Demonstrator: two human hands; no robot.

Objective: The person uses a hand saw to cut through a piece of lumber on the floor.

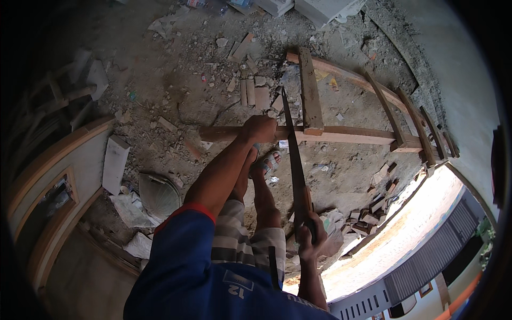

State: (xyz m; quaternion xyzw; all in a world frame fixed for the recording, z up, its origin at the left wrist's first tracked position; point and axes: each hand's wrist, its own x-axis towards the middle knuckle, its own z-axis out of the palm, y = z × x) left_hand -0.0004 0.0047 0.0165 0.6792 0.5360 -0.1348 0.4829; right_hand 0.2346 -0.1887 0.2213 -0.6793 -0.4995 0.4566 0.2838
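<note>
A wooden ladder (362, 135), made of two long rails with crosspieces nailed over them, stretches away to the right. My left hand (260, 128) is closed round the near rail close to its left end, holding it. A handsaw (295, 160) has its long dark blade lying across this rail, between my left hand and the first crosspiece (309, 90). My right hand (311, 234) grips the saw's handle, low and near my body. The blade's tip points away from me, past the rail. Whether the teeth have cut into the wood, I cannot tell.
Broken tiles (256, 96) and rubble litter the dirt floor. My sandalled foot (271, 162) stands beneath the rail. A wood-framed panel (58, 192), a white block (116, 162) and a round basin-like thing (160, 196) are at left. Bricks (368, 218) lie by the bright opening at right.
</note>
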